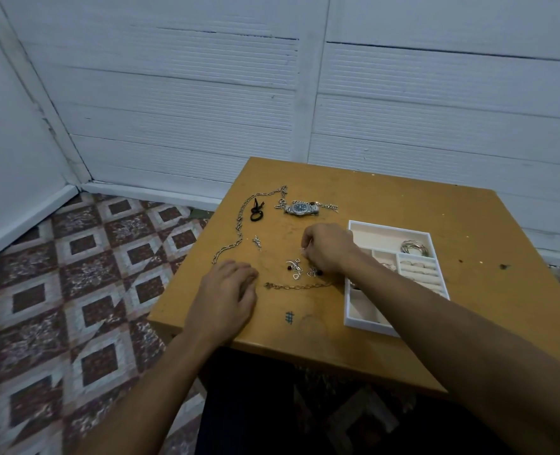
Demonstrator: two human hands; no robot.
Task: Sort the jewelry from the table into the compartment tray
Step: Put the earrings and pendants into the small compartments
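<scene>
Head view, near to far. Left hand [229, 290] lies palm-down by the near-left corner of the table [403, 198], fingers relaxed and together, holding nothing.

Just right of its fingertips a bracelet chain [300, 286] lies stretched out, long axis roughly parallel to the near edge, far end running toward the compartment tray [370, 326]. Just beyond it sits a cluster of small charms [294, 268], loose and close together.

Right hand [327, 251] reaches across from the right edge, forearm passing over the tray's left half. Fingers are curled down, tips closed on what looks like a small silver piece [303, 254] at the far side of the cluster; too small to name.

The tray sits directly right of that hand, so the carry is probably a short sweep right, back along the forearm's own line. Right hand is clearly the nearer one to both piece and tray. Bangles [415, 248] already lie in the tray's far-right compartment.

Farther out, unsorted: a small earring [257, 242], a long chain [240, 224] along the left edge, a black hair tie [257, 211], a watch [301, 208] toward the far edge.
</scene>
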